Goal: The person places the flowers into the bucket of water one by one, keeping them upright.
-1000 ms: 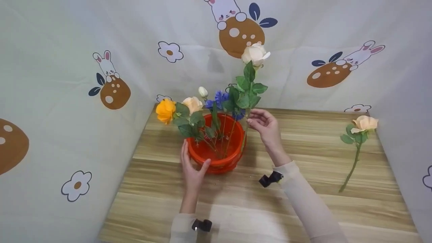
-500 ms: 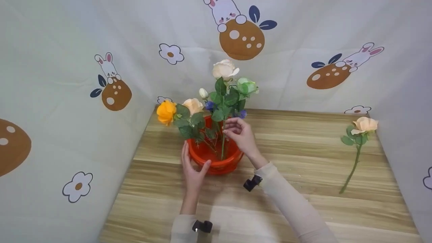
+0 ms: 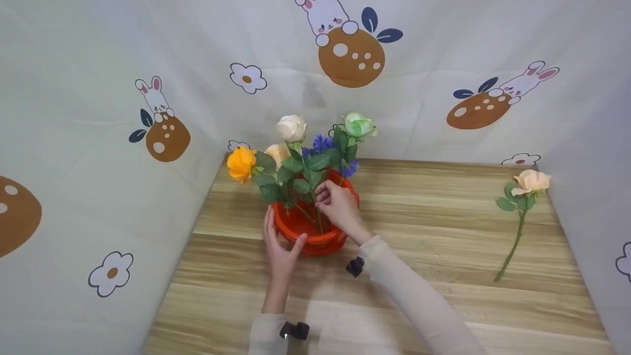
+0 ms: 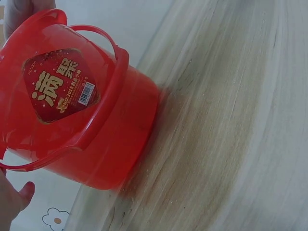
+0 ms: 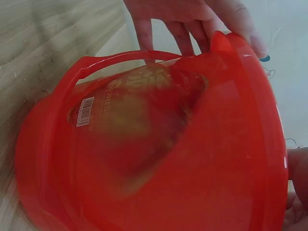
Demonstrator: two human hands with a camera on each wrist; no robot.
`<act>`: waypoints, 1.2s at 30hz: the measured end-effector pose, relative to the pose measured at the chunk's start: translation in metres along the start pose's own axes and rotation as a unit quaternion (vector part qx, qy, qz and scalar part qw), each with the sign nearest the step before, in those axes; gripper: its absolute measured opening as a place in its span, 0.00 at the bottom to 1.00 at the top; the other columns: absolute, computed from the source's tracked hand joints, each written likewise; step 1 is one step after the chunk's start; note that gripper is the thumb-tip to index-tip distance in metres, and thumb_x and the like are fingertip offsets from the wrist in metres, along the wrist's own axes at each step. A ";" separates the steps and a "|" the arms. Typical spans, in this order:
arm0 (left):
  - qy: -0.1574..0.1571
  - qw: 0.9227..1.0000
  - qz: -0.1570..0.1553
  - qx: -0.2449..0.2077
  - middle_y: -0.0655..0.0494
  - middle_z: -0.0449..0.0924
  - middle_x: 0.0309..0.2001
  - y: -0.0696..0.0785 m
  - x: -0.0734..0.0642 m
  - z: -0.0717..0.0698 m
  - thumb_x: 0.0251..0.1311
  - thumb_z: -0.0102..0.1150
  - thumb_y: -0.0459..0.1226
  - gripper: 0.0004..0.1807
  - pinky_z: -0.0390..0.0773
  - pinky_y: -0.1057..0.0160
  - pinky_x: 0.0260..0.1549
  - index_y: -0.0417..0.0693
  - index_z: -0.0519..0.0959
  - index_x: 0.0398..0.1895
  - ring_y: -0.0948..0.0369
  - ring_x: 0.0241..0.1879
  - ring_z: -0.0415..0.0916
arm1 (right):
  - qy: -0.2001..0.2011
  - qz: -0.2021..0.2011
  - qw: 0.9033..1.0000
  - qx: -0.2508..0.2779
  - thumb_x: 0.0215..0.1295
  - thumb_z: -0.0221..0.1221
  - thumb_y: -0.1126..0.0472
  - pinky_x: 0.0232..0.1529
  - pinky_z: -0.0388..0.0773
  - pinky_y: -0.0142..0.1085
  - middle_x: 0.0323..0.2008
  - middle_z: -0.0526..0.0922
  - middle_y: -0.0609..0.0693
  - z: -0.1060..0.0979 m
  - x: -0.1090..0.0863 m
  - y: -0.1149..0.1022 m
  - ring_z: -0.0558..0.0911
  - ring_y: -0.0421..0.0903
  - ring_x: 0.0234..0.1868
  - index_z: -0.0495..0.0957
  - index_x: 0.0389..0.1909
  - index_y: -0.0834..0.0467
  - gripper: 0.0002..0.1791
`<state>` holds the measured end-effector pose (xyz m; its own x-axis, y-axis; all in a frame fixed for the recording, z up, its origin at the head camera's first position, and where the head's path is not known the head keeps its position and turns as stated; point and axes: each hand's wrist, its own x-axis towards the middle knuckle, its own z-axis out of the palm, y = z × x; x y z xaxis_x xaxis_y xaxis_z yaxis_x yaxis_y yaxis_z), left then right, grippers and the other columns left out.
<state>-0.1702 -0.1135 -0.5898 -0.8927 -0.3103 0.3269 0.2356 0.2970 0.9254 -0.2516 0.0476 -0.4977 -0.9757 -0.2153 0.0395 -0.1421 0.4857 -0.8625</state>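
Observation:
A red plastic bucket (image 3: 300,235) stands on the wooden table, with several artificial flowers in it. My left hand (image 3: 282,256) holds its near left side, fingers along the outer wall and thumb at the rim. Over the opening, my right hand (image 3: 340,204) pinches the stem of a white rose (image 3: 291,128); the stem reaches down inside the bucket. Around it stand an orange flower (image 3: 241,164), a peach rose (image 3: 277,155), blue flowers (image 3: 323,143) and a green rose (image 3: 359,125). In the left wrist view the bucket's label (image 4: 60,84) shows; the right wrist view is blurred there.
A peach rose with a long stem (image 3: 523,217) lies at the right of the table (image 3: 443,236). Cloth printed with rabbits and flowers (image 3: 419,49) hangs behind and at both sides. The bucket's red handle (image 4: 103,110) hangs along its front.
My right hand has carried the white rose left and down, from beyond the bucket's right rim to over its opening. The green rose, hidden at first, now shows. My left hand has stayed put.

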 end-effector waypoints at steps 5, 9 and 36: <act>-0.001 1.000 0.005 0.000 0.56 0.47 0.80 0.000 0.000 -0.001 0.54 0.72 0.40 0.53 0.55 0.43 0.75 0.56 0.51 0.79 0.55 0.78 0.47 | 0.000 -0.004 0.997 -0.076 0.61 0.64 0.69 0.43 0.85 0.38 0.35 0.86 0.50 0.005 0.000 -0.001 0.85 0.45 0.37 0.80 0.40 0.56 0.08; -0.001 1.000 0.002 -0.002 0.54 0.48 0.80 0.005 0.000 -0.001 0.54 0.72 0.38 0.52 0.56 0.42 0.74 0.54 0.51 0.79 0.54 0.78 0.48 | 0.003 -0.012 0.993 -0.117 0.61 0.65 0.69 0.43 0.85 0.39 0.36 0.87 0.51 0.009 0.001 -0.002 0.86 0.46 0.38 0.80 0.40 0.57 0.09; -0.006 0.999 0.005 -0.033 0.38 0.47 0.78 0.040 -0.002 -0.005 0.53 0.70 0.31 0.50 0.57 0.37 0.72 0.35 0.52 0.77 0.43 0.77 0.47 | 0.075 -0.053 0.935 0.344 0.63 0.60 0.76 0.40 0.87 0.37 0.40 0.85 0.64 -0.043 -0.017 0.031 0.87 0.50 0.39 0.74 0.48 0.73 0.13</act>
<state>-0.1568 -0.1052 -0.5522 -0.8942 -0.2973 0.3347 0.2694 0.2399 0.9327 -0.2471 0.1028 -0.5036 -0.9819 -0.0852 0.1691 -0.1492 -0.2017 -0.9680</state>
